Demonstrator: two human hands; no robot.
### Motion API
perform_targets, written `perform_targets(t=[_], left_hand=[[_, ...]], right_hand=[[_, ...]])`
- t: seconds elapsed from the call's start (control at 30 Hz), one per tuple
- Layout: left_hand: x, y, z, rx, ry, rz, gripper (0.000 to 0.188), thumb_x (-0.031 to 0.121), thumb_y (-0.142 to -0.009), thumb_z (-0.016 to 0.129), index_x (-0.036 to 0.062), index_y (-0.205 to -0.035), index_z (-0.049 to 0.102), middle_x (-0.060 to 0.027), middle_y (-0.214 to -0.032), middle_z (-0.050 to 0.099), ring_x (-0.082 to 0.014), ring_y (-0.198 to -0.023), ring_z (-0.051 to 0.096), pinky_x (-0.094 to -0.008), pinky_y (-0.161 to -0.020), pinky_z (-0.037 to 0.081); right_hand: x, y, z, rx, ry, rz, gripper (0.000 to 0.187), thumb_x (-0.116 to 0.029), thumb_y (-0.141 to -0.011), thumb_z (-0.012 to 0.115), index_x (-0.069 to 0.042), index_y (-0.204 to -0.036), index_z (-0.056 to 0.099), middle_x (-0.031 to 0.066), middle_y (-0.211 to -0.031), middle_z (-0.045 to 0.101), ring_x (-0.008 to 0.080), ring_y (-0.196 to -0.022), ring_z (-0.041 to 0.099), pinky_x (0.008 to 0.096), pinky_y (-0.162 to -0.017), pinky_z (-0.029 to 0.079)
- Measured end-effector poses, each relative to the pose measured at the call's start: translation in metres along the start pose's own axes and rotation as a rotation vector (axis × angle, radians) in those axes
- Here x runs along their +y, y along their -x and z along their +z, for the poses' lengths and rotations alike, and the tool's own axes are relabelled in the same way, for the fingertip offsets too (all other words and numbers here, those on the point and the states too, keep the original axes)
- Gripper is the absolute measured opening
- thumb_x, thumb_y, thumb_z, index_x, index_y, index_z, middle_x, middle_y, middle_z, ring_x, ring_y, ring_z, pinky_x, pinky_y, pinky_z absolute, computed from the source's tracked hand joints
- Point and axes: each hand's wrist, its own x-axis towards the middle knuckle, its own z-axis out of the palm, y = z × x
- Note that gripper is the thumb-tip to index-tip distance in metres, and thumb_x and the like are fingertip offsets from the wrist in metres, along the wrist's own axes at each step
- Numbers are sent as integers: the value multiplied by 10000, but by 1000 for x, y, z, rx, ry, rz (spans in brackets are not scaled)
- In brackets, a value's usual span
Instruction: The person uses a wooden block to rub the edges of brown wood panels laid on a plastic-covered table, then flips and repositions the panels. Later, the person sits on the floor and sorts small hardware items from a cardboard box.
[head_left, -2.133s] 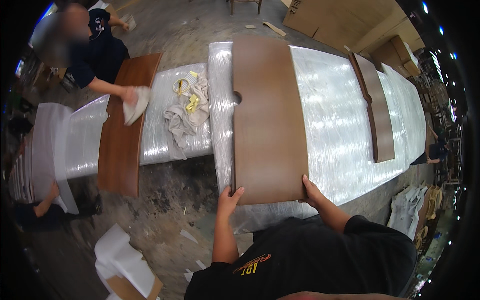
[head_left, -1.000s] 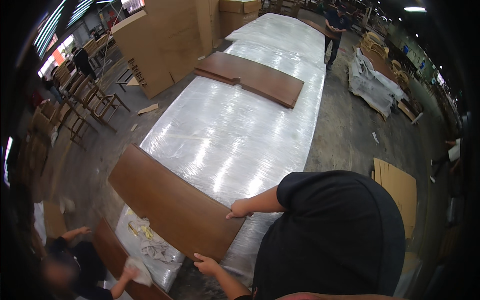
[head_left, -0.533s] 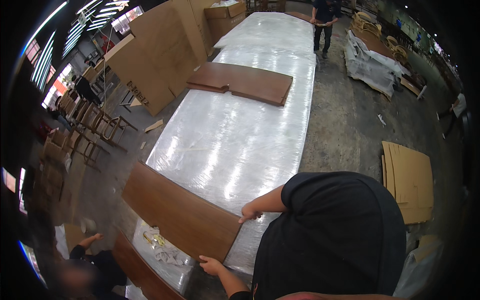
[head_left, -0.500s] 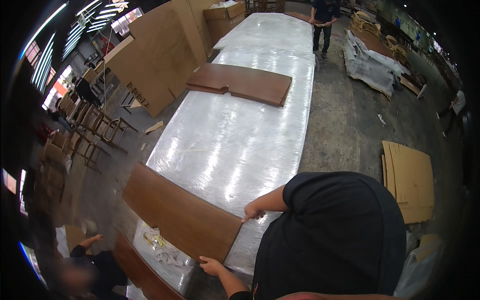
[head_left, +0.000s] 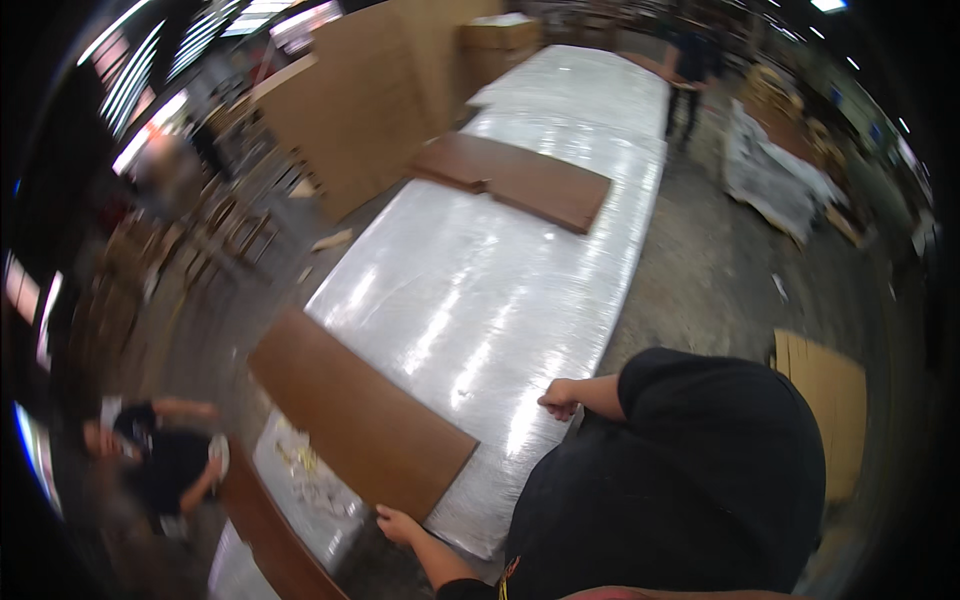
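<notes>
A long brown wooden panel [head_left: 365,415] lies aslant across the near left end of a plastic-wrapped stack [head_left: 430,290], partly past its left edge. My left hand [head_left: 398,524] grips the panel's near edge close to its corner. My right hand [head_left: 560,398] is curled closed above the plastic wrap, apart from the panel's right end; nothing shows in its fingers. Farther along the stack lie more reddish-brown wooden panels [head_left: 520,178], with a notch in their near edge.
A co-worker [head_left: 165,450] stands at left beside another curved brown panel [head_left: 265,520]. Crumpled cloth [head_left: 310,470] lies on a second wrapped surface. Flat cardboard [head_left: 820,410] is at right, large board sheets [head_left: 370,105] stand behind, and another person [head_left: 690,70] is at the far end.
My right hand has let go of the panel's corner and moved right. My left hand keeps its hold at the near edge. The co-worker has straightened up, and the view has shifted.
</notes>
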Motion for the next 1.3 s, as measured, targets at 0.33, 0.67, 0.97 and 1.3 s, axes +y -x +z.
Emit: perform_targets(t=[0.33, 0.67, 0.97, 1.3], left_hand=[[-64, 93, 37, 240, 557, -235, 549, 447, -1007, 537, -60, -1213, 586, -278, -1138, 655, -427, -1038, 628, -457, -914, 490], [-54, 106, 9, -130, 44, -286, 739, 559, -1026, 397, -118, -995, 693, -298, -904, 704, -498, -872, 664, -550, -793, 530], [-103, 65, 26, 40, 498, -296, 725, 576, -1017, 364, -52, -1349, 506, -320, -1315, 561, -461, -1213, 561, -536, -1014, 436], [-24, -7, 14, 357, 839, -463, 673, 463, -1038, 398, -86, -820, 721, -192, -762, 717, -338, -751, 680, -431, -771, 525]], right_hand=[[-21, 17, 4, 47, 178, -87, 551, -518, -988, 529, -9, -831, 671, 145, -737, 731, 259, -612, 724, 379, -533, 575], [-39, 3, -2, -42, 292, 102, 613, -571, -994, 481, -38, -742, 646, 141, -644, 668, 267, -518, 655, 381, -491, 517], [-17, -11, -13, -103, 131, 51, 526, -483, -998, 504, -68, -692, 608, 76, -586, 580, 179, -446, 519, 325, -400, 360], [-19, -38, -31, -223, 522, 160, 518, -481, -1019, 409, -110, -764, 667, 22, -694, 664, 160, -601, 655, 355, -574, 519]])
